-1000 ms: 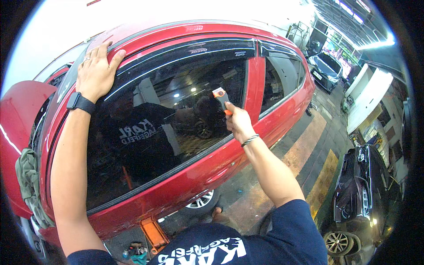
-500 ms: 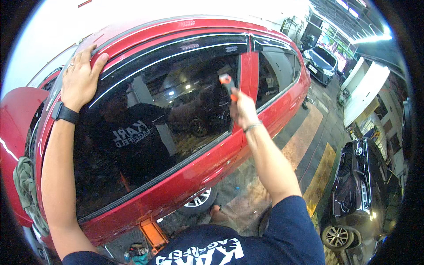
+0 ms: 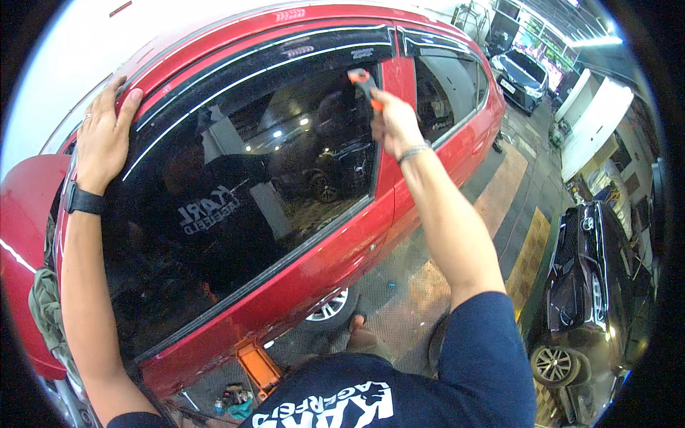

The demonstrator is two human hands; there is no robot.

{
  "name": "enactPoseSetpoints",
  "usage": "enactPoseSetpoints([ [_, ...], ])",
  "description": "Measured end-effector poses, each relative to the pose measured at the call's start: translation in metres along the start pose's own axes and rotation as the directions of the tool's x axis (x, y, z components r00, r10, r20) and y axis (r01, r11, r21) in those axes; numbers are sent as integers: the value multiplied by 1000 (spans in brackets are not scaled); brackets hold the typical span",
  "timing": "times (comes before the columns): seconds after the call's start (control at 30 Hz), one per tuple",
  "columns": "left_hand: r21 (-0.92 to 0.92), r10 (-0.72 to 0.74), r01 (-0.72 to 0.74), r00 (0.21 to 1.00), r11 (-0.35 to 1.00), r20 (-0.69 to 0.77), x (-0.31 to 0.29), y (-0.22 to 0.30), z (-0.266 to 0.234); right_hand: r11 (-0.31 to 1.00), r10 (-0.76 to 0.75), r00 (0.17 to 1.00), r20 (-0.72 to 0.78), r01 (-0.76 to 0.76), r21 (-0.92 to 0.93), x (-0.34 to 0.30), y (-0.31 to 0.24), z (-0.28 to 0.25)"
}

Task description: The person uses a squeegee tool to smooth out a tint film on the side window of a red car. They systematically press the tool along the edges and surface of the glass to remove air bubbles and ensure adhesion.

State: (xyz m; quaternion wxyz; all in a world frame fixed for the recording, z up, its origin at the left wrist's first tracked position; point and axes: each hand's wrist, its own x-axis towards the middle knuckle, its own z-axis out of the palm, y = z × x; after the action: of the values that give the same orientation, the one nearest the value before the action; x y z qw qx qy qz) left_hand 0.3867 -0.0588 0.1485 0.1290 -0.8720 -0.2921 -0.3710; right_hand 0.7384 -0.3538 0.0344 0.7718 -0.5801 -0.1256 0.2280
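Note:
A red car (image 3: 285,296) stands before me, its dark tinted door window (image 3: 285,214) reflecting my shirt and the room lights. In my right hand (image 3: 397,127) is a scraper (image 3: 367,89) with an orange and grey handle, gripped by its lower end. Its head is at the upper rear part of the glass, just below the dark window visor (image 3: 314,51); whether it touches the glass I cannot tell. My left hand (image 3: 102,143) lies flat with fingers spread on the red frame at the window's front upper corner.
A green cloth (image 3: 48,310) hangs by the car's front. Below the door are an orange jack (image 3: 258,364) and a few small items with a teal cloth (image 3: 241,409). A dark car (image 3: 596,299) stands behind on the right, a silver car (image 3: 519,82) farther off.
My right hand has moved the scraper upward along the window toward the visor. The view has shifted slightly; my left hand still rests on the frame.

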Motion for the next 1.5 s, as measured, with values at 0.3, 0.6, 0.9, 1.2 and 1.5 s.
enactPoseSetpoints([
  [0.3,10,-52,52,998,999,34,-1,2,-6,993,109,994,-30,-110,-43,-11,19,-29],
  [0.6,13,-49,49,998,999,39,-2,3,-6,981,145,987,-75,-153,-121,-16,17,-35],
  [0.9,13,0,-1,999,1000,32,-1,-2,-3,976,109,994,-11,-109,-188,-12,4,-34],
  [1.2,1,-21,21,999,1000,50,-2,3,-6,980,107,994,1,-105,-169,-7,1,-24],
  [1.5,-30,-35,37,998,999,58,1,5,-4,988,78,997,7,-77,-133,2,-3,-28],
])
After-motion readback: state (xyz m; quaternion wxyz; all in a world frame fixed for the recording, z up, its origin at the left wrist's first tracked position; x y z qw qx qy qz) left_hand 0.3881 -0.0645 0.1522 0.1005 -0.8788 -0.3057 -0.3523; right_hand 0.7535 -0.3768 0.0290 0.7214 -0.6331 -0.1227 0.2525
